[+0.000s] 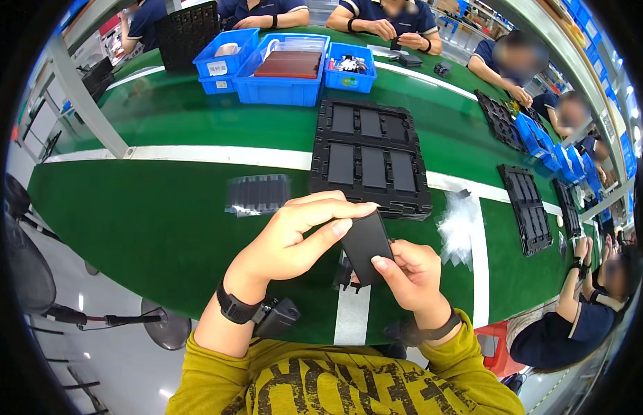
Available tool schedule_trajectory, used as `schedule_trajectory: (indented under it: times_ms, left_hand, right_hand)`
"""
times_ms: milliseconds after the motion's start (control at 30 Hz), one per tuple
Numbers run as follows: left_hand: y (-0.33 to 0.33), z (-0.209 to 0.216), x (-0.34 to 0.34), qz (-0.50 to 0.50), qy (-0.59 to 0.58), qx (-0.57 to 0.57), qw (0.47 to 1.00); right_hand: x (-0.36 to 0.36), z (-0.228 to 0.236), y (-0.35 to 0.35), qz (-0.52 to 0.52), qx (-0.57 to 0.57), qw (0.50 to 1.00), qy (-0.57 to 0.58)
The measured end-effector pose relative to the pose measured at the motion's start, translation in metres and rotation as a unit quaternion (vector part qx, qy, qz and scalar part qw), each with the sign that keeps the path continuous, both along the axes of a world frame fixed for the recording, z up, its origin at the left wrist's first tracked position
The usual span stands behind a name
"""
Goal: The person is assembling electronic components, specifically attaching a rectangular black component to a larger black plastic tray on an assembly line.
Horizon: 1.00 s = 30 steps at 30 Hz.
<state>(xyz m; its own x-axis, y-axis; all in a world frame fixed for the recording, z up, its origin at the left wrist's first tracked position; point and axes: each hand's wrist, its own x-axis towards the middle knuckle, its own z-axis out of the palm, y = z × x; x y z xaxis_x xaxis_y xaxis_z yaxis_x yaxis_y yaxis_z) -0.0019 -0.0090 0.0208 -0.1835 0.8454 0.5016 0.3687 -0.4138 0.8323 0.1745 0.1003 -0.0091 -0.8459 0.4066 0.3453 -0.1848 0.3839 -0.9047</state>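
Black panel (368, 247) is in the air above the table (148, 228), between the two hands, slightly tilted, w/ its broad face turned mostly upward. The R hand (415, 277) has hold of it at the lower right: the thumb presses on the face near the edge, the other fingers are bent at the side and partly hidden behind, so this grip prob. carries the weight. The L hand (283, 238) is at the upper end, w/ index finger and thumb a little apart, touching the edge near the corner; whether they pinch or just steady it, I cannot tell. Keeping near the edges prob. leaves most of the face uncovered.

The black tray (366, 140) lies ahead, w/ dark panels (374, 166) in separate pockets, prob. so that they don't rub each other. Clear strips (258, 194) lie left of the tray and clear films (458, 228) at lower right, apparently for easy reach. Blue bins (276, 91) stand further back, perhaps b/c they are needed less often.
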Motion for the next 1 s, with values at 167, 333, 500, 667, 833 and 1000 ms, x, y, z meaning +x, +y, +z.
schedule_trajectory:
  times_ms: [167,333,500,667,833,1000]
  left_hand:
    - [0.003,-0.004,-0.001,-0.028,-0.03,0.008,0.999]
    - [0.001,-0.002,-0.001,-0.015,-0.013,0.006,1.0]
    - [0.001,0.001,0.001,0.011,-0.165,-0.008,0.986]
    - [0.006,-0.004,0.004,0.039,-0.169,-0.051,0.984]
    - [0.002,0.004,-0.001,0.025,-0.074,-0.063,0.995]
    - [0.006,-0.003,0.006,0.075,0.058,0.002,0.995]
  right_hand:
    - [0.0,-0.005,-0.005,-0.031,0.013,0.999,0.028]
    - [-0.004,-0.001,-0.011,-0.029,-0.019,0.999,0.04]
    - [-0.002,-0.001,-0.011,-0.039,-0.055,0.997,0.049]
    - [-0.006,-0.002,-0.013,-0.054,-0.013,0.997,0.046]
    - [-0.006,-0.009,-0.01,-0.063,0.101,0.993,0.027]
    - [-0.005,-0.008,-0.011,-0.072,0.109,0.991,0.034]
